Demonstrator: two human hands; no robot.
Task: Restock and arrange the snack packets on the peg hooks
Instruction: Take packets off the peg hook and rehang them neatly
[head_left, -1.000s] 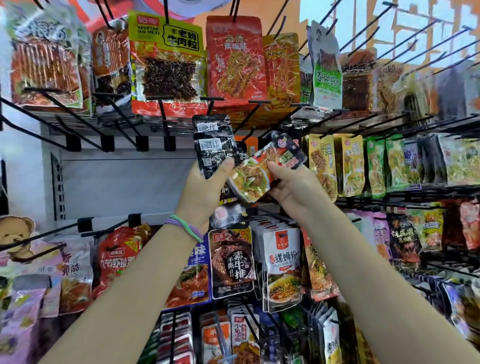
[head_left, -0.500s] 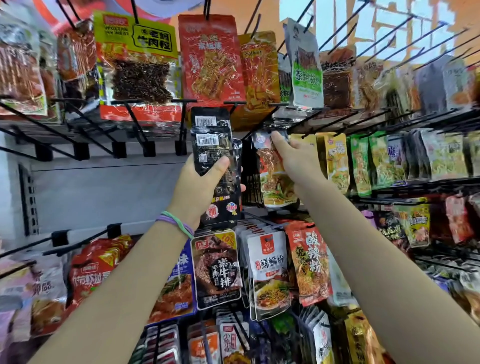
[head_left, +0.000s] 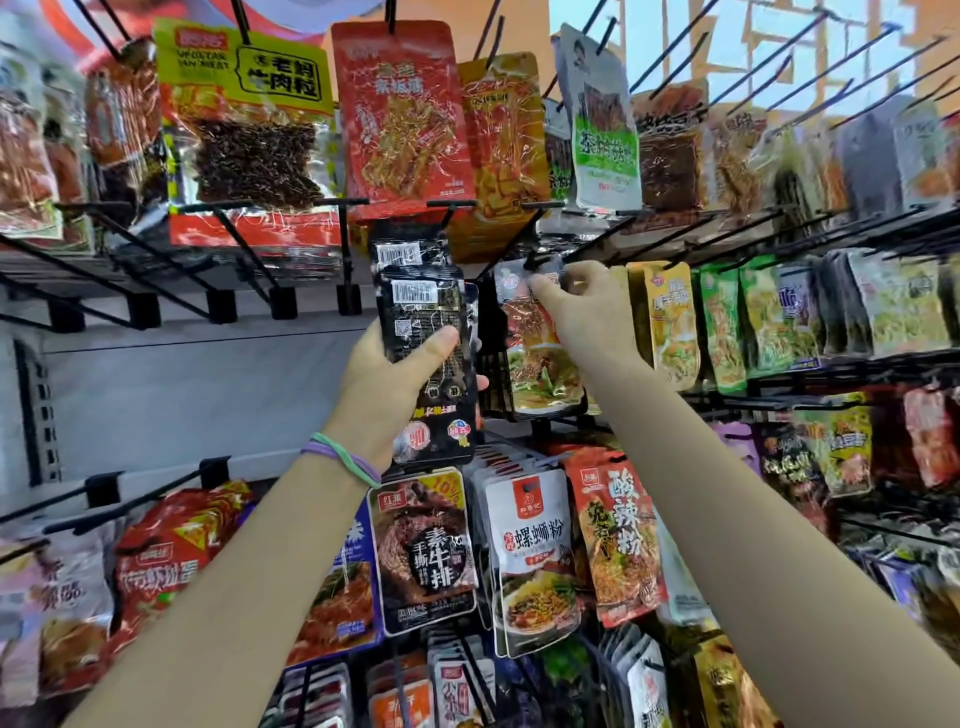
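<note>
1. Looking through the head camera, you face a rack of black peg hooks hung with snack packets, both bare arms raised toward its middle row.
2. Your left hand (head_left: 389, 384) grips a stack of black packets (head_left: 428, 338): the thumb lies across the front, the fingers curl round the back, and one fingertip shows past the stack's right edge. The stack stands upright with white barcode labels at its top, just left of the rack's centre.
3. Your left wrist wears thin wristbands (head_left: 345, 457) in purple and green.
4. Your right hand (head_left: 587, 317) pinches the top edge of a clear noodle packet (head_left: 540, 353), thumb and fingers closed together on it.
5. That packet hangs upright at the tip of a peg hook (head_left: 535, 260) in the middle row, its top touching the hook's end; whether the hook passes through its hole you cannot tell.
6. Yellow packets (head_left: 670, 322) hang just right of your right hand, with green packets (head_left: 722, 322) beyond them toward the rack's right edge.
7. Above, on the top row, hang a red packet (head_left: 402, 114) and a yellow-labelled packet (head_left: 244, 114) of dark pieces.
8. Below your hands, on the lower row, a dark brown packet (head_left: 423, 551), a white packet (head_left: 530, 561) and a red noodle packet (head_left: 618, 540) hang side by side.
</note>
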